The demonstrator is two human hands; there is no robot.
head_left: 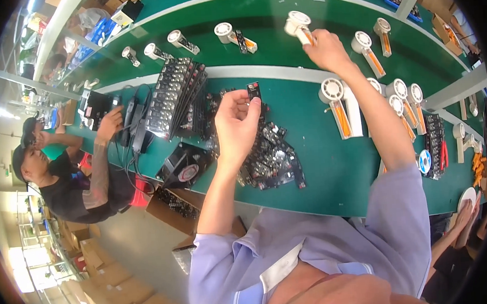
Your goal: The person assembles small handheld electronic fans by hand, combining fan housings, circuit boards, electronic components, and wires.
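Observation:
Between the thumb and fingers of my left hand (235, 125), a small black circuit board (253, 90) is held upright above the green table. My right hand (327, 49) reaches far forward, its fingers closed round the handle of a white handheld fan (297, 21) over the green belt. An orange part shows in that fan's handle. Under my left hand spreads a loose heap of black circuit boards (271, 159). Another white handheld fan (333, 90), with an orange strip in its handle, lies on the table left of my right forearm.
Stacked panels of boards (169, 98) stand left of the heap, near a black cooling fan (184, 165) and cables. Several white fans (399, 89) lie right of my forearm. More sit along the belt (272, 65). A co-worker (85, 171) works at left; another person's hands (467, 214) show at right.

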